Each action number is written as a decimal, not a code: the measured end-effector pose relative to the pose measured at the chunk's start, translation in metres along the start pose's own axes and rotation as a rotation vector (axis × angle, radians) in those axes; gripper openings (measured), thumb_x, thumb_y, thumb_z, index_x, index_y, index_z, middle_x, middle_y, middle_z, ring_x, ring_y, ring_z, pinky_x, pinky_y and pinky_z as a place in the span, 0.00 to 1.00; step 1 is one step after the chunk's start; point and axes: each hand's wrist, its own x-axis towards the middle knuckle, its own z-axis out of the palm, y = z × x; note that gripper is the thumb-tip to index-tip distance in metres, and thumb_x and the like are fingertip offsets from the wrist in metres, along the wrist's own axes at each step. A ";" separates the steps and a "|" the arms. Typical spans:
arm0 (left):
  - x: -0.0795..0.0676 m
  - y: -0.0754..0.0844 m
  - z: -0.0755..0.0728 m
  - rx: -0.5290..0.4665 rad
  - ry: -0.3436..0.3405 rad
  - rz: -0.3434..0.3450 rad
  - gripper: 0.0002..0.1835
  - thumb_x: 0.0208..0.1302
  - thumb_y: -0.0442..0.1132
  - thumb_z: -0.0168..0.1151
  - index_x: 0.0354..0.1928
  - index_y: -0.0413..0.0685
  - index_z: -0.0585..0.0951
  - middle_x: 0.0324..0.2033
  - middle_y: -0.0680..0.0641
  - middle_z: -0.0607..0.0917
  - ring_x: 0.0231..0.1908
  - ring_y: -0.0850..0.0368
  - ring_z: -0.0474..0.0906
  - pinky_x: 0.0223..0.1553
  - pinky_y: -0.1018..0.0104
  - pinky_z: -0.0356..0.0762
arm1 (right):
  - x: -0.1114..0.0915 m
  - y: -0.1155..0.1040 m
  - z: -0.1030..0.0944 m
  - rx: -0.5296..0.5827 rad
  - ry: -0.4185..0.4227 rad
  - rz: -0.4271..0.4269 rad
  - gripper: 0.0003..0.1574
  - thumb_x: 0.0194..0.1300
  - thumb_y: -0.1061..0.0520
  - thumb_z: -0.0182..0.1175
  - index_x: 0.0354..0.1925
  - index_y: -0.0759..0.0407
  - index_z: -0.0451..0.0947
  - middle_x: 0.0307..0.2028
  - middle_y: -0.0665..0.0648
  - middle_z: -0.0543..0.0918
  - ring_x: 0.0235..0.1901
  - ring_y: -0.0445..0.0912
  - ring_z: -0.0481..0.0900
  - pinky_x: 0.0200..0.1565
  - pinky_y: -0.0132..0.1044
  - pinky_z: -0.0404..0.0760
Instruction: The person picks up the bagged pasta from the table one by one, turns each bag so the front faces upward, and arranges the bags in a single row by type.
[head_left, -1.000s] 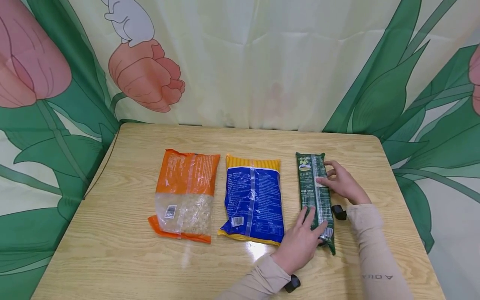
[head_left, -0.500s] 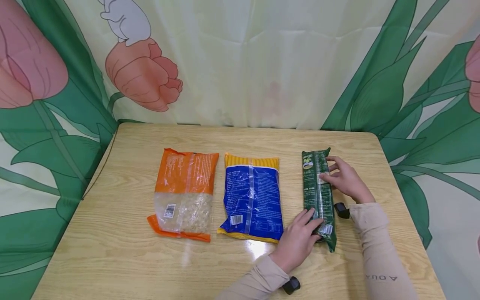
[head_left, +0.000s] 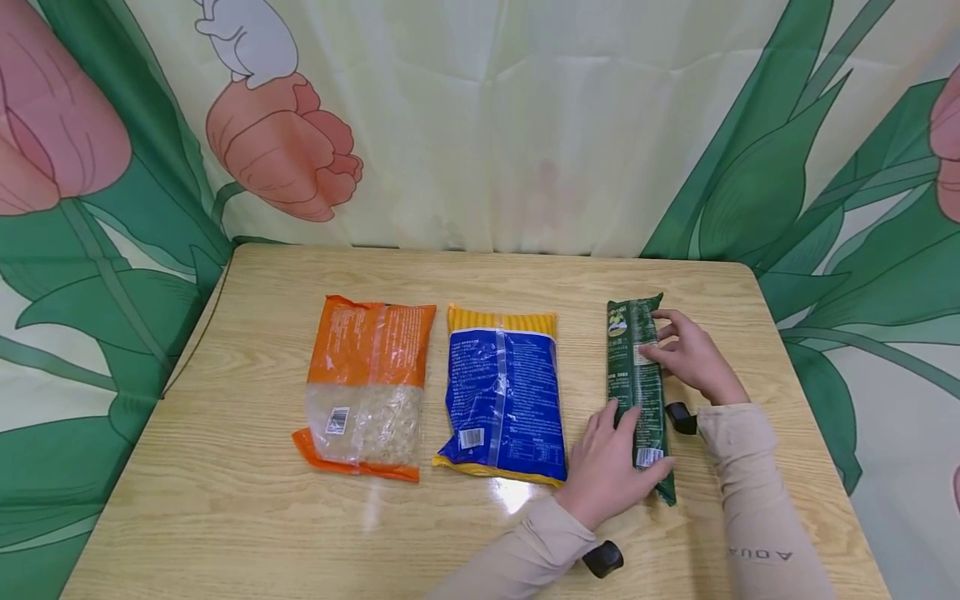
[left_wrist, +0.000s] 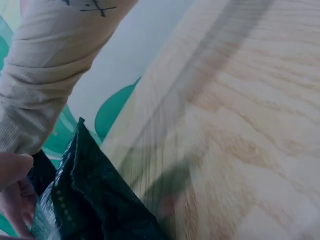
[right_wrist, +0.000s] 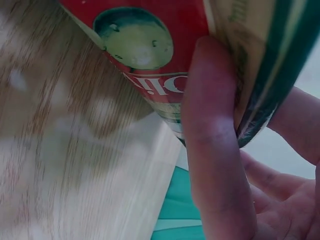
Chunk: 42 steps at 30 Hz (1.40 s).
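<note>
A long, narrow green Olivoila packet (head_left: 625, 367) lies toward the right of the table. My right hand (head_left: 693, 358) grips its right edge, thumb on the upper face and fingers at the side. In the right wrist view, the thumb crosses the packet's red printed face (right_wrist: 145, 40), with other fingers behind it. My left hand (head_left: 611, 467) is over the packet's lower part, fingers straight near its left edge and thumb stretched across the bottom end. In the left wrist view, the packet's dark green end (left_wrist: 95, 195) stands close below; whether the left hand touches it I cannot tell.
Left of the green packet lies a blue and yellow bag (head_left: 506, 400). Farther left is an orange bag (head_left: 371, 387) with a see-through lower part. All lie on a wooden table (head_left: 225, 500), backed by a curtain (head_left: 480, 125) with tulips.
The green packet has shifted slightly right and tilted, with my right hand on it. My left hand has loosened at the lower end, its thumb now reaching out to the right.
</note>
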 end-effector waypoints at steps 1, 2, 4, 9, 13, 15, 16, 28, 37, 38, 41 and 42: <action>0.002 0.002 0.001 0.018 0.012 -0.014 0.40 0.61 0.68 0.60 0.71 0.58 0.69 0.68 0.45 0.70 0.64 0.51 0.72 0.50 0.56 0.83 | 0.000 0.000 0.000 0.001 0.002 0.001 0.44 0.70 0.56 0.60 0.73 0.71 0.51 0.50 0.73 0.71 0.43 0.60 0.83 0.36 0.47 0.87; 0.003 0.003 0.002 0.033 0.020 -0.030 0.41 0.60 0.69 0.61 0.71 0.58 0.69 0.68 0.45 0.71 0.64 0.51 0.72 0.49 0.57 0.83 | 0.001 0.000 0.000 0.002 0.003 0.002 0.44 0.70 0.56 0.60 0.73 0.71 0.51 0.50 0.72 0.71 0.43 0.60 0.83 0.36 0.46 0.87; 0.006 0.004 0.004 0.050 0.029 -0.061 0.43 0.58 0.69 0.63 0.70 0.57 0.69 0.67 0.45 0.72 0.63 0.51 0.73 0.49 0.59 0.83 | 0.001 -0.001 0.001 0.005 0.005 0.002 0.44 0.70 0.56 0.60 0.73 0.71 0.51 0.50 0.72 0.71 0.43 0.60 0.83 0.36 0.45 0.86; 0.010 0.001 0.004 0.014 0.027 -0.106 0.41 0.55 0.62 0.70 0.69 0.55 0.71 0.64 0.47 0.75 0.60 0.53 0.75 0.51 0.61 0.82 | 0.002 -0.002 0.002 0.018 0.005 0.004 0.45 0.70 0.55 0.61 0.74 0.70 0.50 0.50 0.71 0.70 0.43 0.58 0.84 0.35 0.44 0.87; 0.012 -0.003 0.001 -0.130 0.029 -0.123 0.38 0.54 0.53 0.73 0.67 0.53 0.72 0.60 0.48 0.78 0.55 0.55 0.77 0.52 0.63 0.81 | 0.002 -0.004 0.003 0.050 0.003 0.013 0.46 0.70 0.54 0.62 0.74 0.69 0.50 0.51 0.71 0.70 0.41 0.52 0.84 0.34 0.40 0.86; 0.013 -0.006 -0.001 -0.223 0.025 -0.142 0.38 0.53 0.49 0.74 0.67 0.54 0.73 0.60 0.50 0.78 0.55 0.56 0.77 0.53 0.64 0.80 | 0.001 -0.004 0.003 0.076 0.005 0.017 0.47 0.69 0.53 0.62 0.74 0.68 0.50 0.51 0.70 0.70 0.39 0.47 0.83 0.34 0.39 0.86; 0.013 -0.007 -0.002 -0.272 0.021 -0.154 0.38 0.53 0.48 0.74 0.68 0.54 0.72 0.60 0.51 0.78 0.55 0.57 0.77 0.54 0.64 0.79 | 0.001 -0.004 0.002 0.093 0.003 0.019 0.48 0.69 0.52 0.63 0.75 0.67 0.50 0.52 0.70 0.70 0.39 0.44 0.83 0.35 0.39 0.86; 0.018 -0.021 -0.006 -0.785 0.033 -0.206 0.38 0.48 0.36 0.78 0.64 0.59 0.76 0.50 0.53 0.81 0.42 0.65 0.77 0.38 0.75 0.78 | -0.006 0.015 0.000 0.253 -0.025 -0.018 0.38 0.78 0.47 0.48 0.73 0.69 0.54 0.58 0.75 0.72 0.41 0.35 0.83 0.46 0.48 0.86; 0.021 -0.023 -0.017 -1.131 0.002 -0.196 0.40 0.52 0.28 0.71 0.67 0.63 0.72 0.54 0.54 0.79 0.45 0.62 0.78 0.41 0.72 0.81 | -0.003 0.020 0.006 0.342 -0.106 0.069 0.44 0.77 0.41 0.47 0.76 0.63 0.48 0.65 0.75 0.67 0.45 0.34 0.80 0.49 0.41 0.85; 0.021 -0.023 -0.017 -1.152 -0.001 -0.193 0.40 0.52 0.28 0.71 0.67 0.62 0.72 0.54 0.54 0.79 0.46 0.62 0.78 0.42 0.72 0.81 | -0.003 0.020 0.007 0.357 -0.113 0.080 0.44 0.77 0.41 0.48 0.77 0.62 0.47 0.66 0.75 0.67 0.46 0.35 0.80 0.49 0.40 0.85; 0.020 -0.024 -0.017 -1.197 -0.013 -0.184 0.40 0.53 0.27 0.70 0.68 0.60 0.71 0.55 0.52 0.79 0.47 0.62 0.79 0.45 0.71 0.82 | -0.001 0.018 0.009 0.411 -0.133 0.109 0.46 0.76 0.41 0.49 0.77 0.60 0.45 0.67 0.75 0.65 0.45 0.37 0.81 0.47 0.38 0.85; 0.020 -0.025 -0.017 -1.209 -0.017 -0.183 0.40 0.53 0.26 0.69 0.69 0.59 0.71 0.55 0.52 0.79 0.47 0.61 0.79 0.46 0.70 0.82 | 0.000 0.018 0.010 0.432 -0.137 0.118 0.46 0.76 0.41 0.50 0.77 0.60 0.45 0.67 0.75 0.65 0.45 0.38 0.82 0.47 0.38 0.85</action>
